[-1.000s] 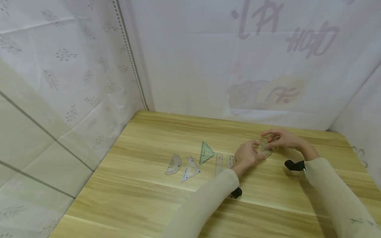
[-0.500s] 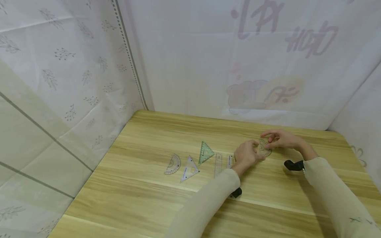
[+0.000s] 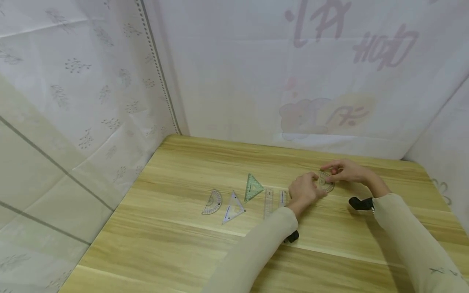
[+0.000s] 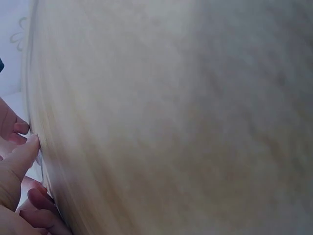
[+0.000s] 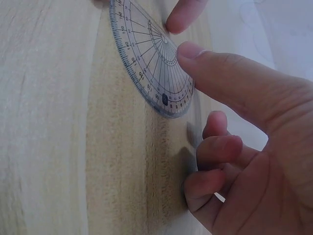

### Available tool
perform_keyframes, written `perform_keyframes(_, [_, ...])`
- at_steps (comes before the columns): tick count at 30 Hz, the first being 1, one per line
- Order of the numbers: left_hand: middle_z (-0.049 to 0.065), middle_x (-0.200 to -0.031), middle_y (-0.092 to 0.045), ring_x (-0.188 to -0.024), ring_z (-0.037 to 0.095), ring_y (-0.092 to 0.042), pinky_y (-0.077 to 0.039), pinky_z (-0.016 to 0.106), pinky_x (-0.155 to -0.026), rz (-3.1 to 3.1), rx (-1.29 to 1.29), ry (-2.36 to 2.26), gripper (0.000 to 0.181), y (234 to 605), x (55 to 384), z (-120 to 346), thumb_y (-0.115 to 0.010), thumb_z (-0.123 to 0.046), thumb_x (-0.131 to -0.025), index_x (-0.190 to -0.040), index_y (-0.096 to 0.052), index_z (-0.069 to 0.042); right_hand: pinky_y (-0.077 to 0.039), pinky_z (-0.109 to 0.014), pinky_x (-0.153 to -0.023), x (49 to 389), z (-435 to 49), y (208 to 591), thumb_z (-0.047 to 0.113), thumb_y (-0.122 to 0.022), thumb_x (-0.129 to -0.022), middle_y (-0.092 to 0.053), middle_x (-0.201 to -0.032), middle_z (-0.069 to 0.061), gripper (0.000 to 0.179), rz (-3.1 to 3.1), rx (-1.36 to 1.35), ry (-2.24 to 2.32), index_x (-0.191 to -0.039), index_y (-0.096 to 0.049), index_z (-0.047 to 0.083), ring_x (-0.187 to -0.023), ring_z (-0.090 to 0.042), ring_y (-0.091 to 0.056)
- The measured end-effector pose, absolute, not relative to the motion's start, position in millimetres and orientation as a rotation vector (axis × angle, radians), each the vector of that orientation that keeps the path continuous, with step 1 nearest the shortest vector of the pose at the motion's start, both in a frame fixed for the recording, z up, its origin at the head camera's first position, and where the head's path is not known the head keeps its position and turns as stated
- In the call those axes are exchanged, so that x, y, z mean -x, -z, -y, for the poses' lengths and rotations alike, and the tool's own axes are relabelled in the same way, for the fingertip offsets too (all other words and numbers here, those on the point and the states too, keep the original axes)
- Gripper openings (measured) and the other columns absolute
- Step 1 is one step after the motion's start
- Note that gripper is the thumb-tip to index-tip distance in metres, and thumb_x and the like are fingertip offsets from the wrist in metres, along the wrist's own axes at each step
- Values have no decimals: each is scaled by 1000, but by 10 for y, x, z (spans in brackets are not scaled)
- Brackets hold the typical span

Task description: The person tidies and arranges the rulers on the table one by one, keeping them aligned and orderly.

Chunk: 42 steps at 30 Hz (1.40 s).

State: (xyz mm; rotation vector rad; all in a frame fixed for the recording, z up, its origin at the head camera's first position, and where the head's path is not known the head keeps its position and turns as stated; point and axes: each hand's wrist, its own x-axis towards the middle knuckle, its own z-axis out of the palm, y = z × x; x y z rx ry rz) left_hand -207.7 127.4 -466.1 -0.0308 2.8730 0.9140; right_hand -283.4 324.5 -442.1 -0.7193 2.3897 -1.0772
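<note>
A clear protractor (image 3: pixel 325 183) lies on the table between both hands, its straight edge facing the left hand. In the right wrist view, the right hand (image 5: pixel 254 127) rests its extended thumb on this protractor (image 5: pixel 156 63), while other fingers curl loosely near the wood. From above, the right hand (image 3: pixel 348 171) reaches in from the right. The left hand (image 3: pixel 303 189) is beside the straight edge, thumb and fingers spread apart; exact contact is unclear. A clear ruler (image 3: pixel 283 198) is partly hidden behind the left wrist. Only fingers of the left hand (image 4: pixel 14 171) show at the left wrist view's edge.
Left of the hands lie another clear ruler (image 3: pixel 268 201), a green set square (image 3: pixel 252 188), a pale violet set square (image 3: pixel 230 211) and a second protractor (image 3: pixel 212 202). Printed cloth (image 3: pixel 234 81) hangs behind the wooden table (image 3: pixel 165 244).
Both hands stay almost in place around the protractor. The head view shifts very slightly; the other tools on the table have not moved.
</note>
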Motion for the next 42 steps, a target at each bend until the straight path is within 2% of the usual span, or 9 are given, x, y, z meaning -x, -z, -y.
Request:
perform_keyframes(7, [-17, -70, -55, -55, 5, -51, -41, 23, -48, -2873, 20, -921, 53, 4637, 2081, -1253, -90, -48, -75, -123, -70, -35, -37, -29, -67, 2821, -3222, 4399, 12, -77, -93, -57, -88, -9, 43, -2407, 716, 1053, -130, -64, -5, -77, -17, -45])
perform_keyframes(14, [-17, -72, -56, -55, 4, -51, -41, 22, -48, -2862, 2, -905, 53, 4615, 2076, -1253, -89, -48, -77, -124, -70, -35, -40, -39, -85, 2786, -3200, 4364, 19, -76, -94, -62, -112, -12, 44, -2441, 655, 1018, -131, -65, -2, -98, -25, -50])
perform_keyframes(20, [-17, -71, -55, -56, 4, -50, -41, 23, -49, -2868, 7, -890, 53, 4635, 2102, -1261, -89, -49, -76, -124, -70, -37, -41, -43, -89, 2765, -3182, 4339, 21, -75, -95, -62, -113, -14, 44, -2429, 634, 1036, -131, -65, -2, -101, -27, -52])
perform_keyframes(25, [-17, -70, -55, -56, 5, -50, -40, 23, -48, -2870, -6, -889, 54, 4659, 2126, -1257, -89, -49, -76, -125, -70, -37, -43, -50, -95, 2743, -3204, 4342, 21, -75, -96, -61, -127, -19, 41, -2445, 650, 1067, -130, -66, 0, -114, -33, -55])
perform_keyframes(33, [-14, -68, -55, -53, 7, -48, -39, 23, -46, -2835, 9, -921, 53, 4622, 2149, -1232, -91, -44, -75, -124, -72, -38, -46, -30, -81, 2751, -3221, 4372, 18, -73, -97, -57, -109, -15, 42, -2393, 643, 1154, -132, -63, -2, -98, -26, -50])
perform_keyframes(38, [-12, -68, -56, -53, 8, -47, -37, 24, -45, -2813, 13, -926, 55, 4605, 2164, -1226, -92, -43, -74, -125, -71, -39, -48, -30, -84, 2733, -3227, 4377, 20, -72, -98, -56, -115, -16, 42, -2405, 665, 1176, -133, -63, 0, -104, -28, -49])
perform_keyframes(42, [-14, -75, -60, -56, 7, -49, -39, 23, -46, -2804, 16, -939, 51, 4595, 2171, -1222, -93, -42, -73, -120, -74, -38, -48, -31, -79, 2719, -3227, 4369, 21, -73, -97, -54, -112, -16, 41, -2424, 655, 1189, -133, -64, 3, -101, -28, -47])
